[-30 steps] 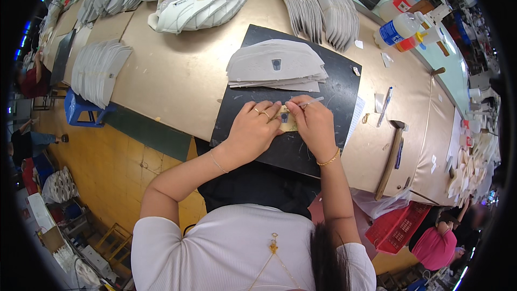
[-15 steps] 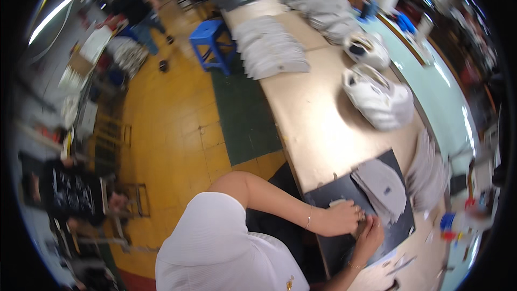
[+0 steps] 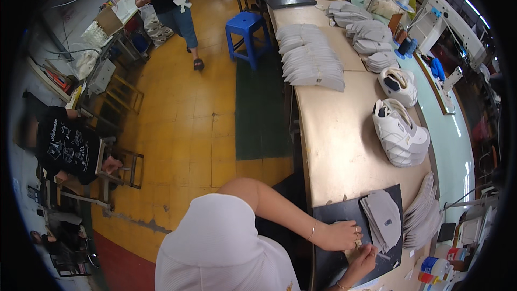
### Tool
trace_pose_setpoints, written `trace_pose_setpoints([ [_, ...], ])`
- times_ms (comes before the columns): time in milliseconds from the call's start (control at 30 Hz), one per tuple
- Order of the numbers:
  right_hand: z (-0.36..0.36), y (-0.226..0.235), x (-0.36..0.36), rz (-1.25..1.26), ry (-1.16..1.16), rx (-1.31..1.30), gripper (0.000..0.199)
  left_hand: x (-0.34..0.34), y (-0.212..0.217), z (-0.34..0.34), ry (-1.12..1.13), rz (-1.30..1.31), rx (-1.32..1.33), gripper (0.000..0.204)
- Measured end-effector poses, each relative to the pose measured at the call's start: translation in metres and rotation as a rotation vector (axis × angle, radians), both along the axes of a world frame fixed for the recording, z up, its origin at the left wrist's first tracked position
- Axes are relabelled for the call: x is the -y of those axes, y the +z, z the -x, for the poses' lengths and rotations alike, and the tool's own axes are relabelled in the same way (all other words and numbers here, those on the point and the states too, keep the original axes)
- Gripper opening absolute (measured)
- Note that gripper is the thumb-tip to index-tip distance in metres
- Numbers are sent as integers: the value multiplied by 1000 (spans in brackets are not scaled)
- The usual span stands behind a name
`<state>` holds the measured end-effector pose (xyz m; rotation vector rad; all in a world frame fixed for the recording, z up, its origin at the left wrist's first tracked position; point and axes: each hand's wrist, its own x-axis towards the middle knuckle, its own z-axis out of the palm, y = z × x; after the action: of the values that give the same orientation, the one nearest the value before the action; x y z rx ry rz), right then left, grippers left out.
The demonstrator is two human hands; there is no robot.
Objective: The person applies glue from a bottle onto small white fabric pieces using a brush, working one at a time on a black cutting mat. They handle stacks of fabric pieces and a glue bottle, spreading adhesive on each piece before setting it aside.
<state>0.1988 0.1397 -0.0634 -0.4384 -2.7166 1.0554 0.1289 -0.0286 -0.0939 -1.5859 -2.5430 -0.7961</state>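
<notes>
My left hand (image 3: pixel 343 235) is closed low over a black mat (image 3: pixel 336 213) on the worktable, its fingers curled. Close against it, my right hand (image 3: pixel 363 260) has its fingertips pinched together. A small pale piece (image 3: pixel 353 250) shows in part between the two hands; its kind is hidden by my fingers. Just beyond my fingers, a fanned stack of grey fabric shoe pieces (image 3: pixel 385 218) lies on the mat, each with a small dark mark.
More grey pieces (image 3: pixel 424 213) lean right of the mat. White shoe uppers (image 3: pixel 401 132) stand farther up the table (image 3: pixel 336 145), beyond them bundled grey pieces (image 3: pixel 309 56). Bottles (image 3: pixel 433 267) stand lower right. A blue stool (image 3: pixel 247 35) and a walking person (image 3: pixel 167 5) are at left.
My head view has shifted, so the table sits lower and farther right. The walking person has come nearer, a white item in hand. My hands stay close together over the mat.
</notes>
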Motion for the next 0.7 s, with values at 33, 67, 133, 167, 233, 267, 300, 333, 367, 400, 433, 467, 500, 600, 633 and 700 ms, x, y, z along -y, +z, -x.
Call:
trace_pose_setpoints([
  [33, -1, 3, -4, 120, -35, 30, 34, 1, -1, 3, -9, -23, -33, 18],
  [67, -1, 18, 6, 113, -96, 2, 37, 1, -6, 2, -8, -53, -57, 17],
  [133, -8, 52, 38, 86, -217, -43, 46, 2, -12, 2, -53, -116, -32, 17],
  [167, -11, 35, 27, 190, -261, -174, 45, 4, -11, 7, -103, -145, 6, 17],
  [233, -16, 28, 23, 293, -343, -303, 46, 11, -14, 17, -177, -244, 66, 22],
  [267, -17, 27, 23, 342, -385, -368, 47, 13, -15, 20, -202, -325, 89, 26],
  [300, -21, 34, 23, 271, -392, -355, 48, 15, -16, 22, -227, -405, 112, 31],
  [333, -24, 33, 20, 268, -406, -346, 47, 16, -15, 24, -251, -370, 119, 34],
  [367, -28, 32, 14, 259, -423, -336, 47, 15, -11, 25, -278, -340, 127, 38],
  [400, -32, 32, 9, 253, -438, -327, 47, 15, -8, 25, -305, -309, 136, 41],
  [433, -33, 31, 6, 246, -453, -345, 47, 14, -9, 26, -312, -312, 120, 41],
  [467, -34, 32, 3, 234, -464, -374, 47, 12, -11, 25, -321, -320, 104, 40],
  [500, -34, 32, 2, 221, -473, -409, 47, 10, -11, 25, -331, -327, 89, 40],
  [600, -39, 34, -4, 177, -499, -524, 47, 8, -6, 29, -388, -416, -42, 41],
  [633, -42, 34, -9, 158, -511, -555, 47, 5, 0, 32, -403, -440, -105, 41],
  [700, -47, 33, -15, 137, -522, -603, 48, -1, 20, 41, -415, -480, -230, 41],
])
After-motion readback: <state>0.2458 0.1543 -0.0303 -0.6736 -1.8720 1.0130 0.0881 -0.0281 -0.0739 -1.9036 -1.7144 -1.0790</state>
